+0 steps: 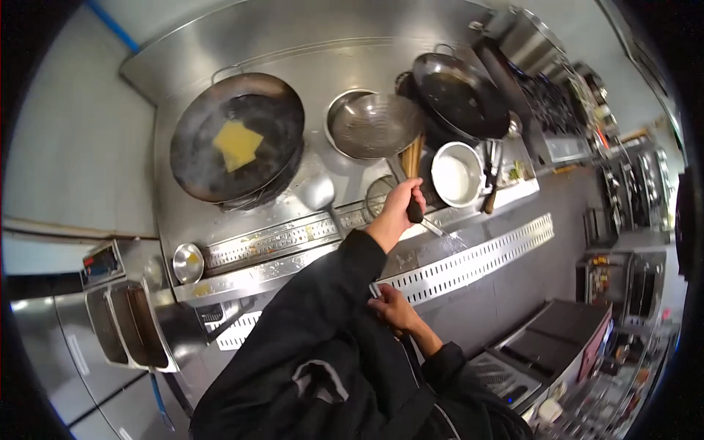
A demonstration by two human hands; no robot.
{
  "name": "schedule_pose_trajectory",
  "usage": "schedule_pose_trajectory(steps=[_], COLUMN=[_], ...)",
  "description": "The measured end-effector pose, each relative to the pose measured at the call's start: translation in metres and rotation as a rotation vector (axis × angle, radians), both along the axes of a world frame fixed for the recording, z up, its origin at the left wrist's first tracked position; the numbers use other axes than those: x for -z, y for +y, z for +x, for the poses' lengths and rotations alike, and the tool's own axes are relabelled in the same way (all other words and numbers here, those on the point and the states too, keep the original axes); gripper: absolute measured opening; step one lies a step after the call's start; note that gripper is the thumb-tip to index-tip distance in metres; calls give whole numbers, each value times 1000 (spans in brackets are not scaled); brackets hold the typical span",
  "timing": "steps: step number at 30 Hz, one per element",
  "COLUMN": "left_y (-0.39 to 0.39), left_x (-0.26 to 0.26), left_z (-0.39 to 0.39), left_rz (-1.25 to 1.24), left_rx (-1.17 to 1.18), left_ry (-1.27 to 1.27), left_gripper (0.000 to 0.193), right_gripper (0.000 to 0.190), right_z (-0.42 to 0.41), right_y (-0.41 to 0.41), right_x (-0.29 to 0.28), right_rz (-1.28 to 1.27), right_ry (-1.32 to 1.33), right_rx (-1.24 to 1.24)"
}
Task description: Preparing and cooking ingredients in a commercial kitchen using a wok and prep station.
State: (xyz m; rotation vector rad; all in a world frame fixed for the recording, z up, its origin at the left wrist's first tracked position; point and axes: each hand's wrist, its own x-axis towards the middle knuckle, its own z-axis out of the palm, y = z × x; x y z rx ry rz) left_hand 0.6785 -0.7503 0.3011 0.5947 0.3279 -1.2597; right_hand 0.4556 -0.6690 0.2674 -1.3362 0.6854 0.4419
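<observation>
My left hand point(399, 212) grips the dark handle of a metal pan-shaped strainer point(379, 124), whose bowl overlaps a round metal pot point(334, 104). Lower down, my right hand point(393, 308) closes on a metal handle point(375, 290); it lines up with the ladle point(317, 191) on the counter, but my left sleeve hides the stretch between. At the left, a steaming wok point(190, 159) holds dark liquid and yellow square sheets point(237, 144). A white-looking pot point(456, 173) stands right of my left hand, near wooden sticks point(411, 157) and a round mesh skimmer point(378, 195).
A second wok point(459, 99) with dark liquid sits at the back right. A small metal bowl point(188, 264) is at the counter's front left corner. Slotted drain grating point(473, 264) runs along the floor. Deep metal containers point(132, 324) stand at lower left, a steel worktop unit point(555, 335) at lower right.
</observation>
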Motion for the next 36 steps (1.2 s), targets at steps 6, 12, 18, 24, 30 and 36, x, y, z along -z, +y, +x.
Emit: schedule_pose_trajectory(steps=[6,12,18,24,30,36], left_y=[164,347,504,561,569,564], left_x=[-96,-125,-104,-38,-4,-4], left_z=[-10,-24,-84,-112,-95,-94], left_rz=[2,372,653,763,702,686], left_rx=[240,430,446,443,376,359], left_ry=[-270,-571,-363,-258,-264,-268], left_gripper=[38,19,21,22,26,27], right_gripper=[46,32,40,50,53,51], right_z=[12,53,68,113,282,360], right_y=[-52,-109,-145,-160,-128,-154], right_x=[3,-51,-119,-147,-202,-194], right_rz=[-511,-17,337,-628,-1366,-1224], right_ry=[-247,27,53,-46,-170,-529], right_rx=[78,244,274,-109,-666,-900])
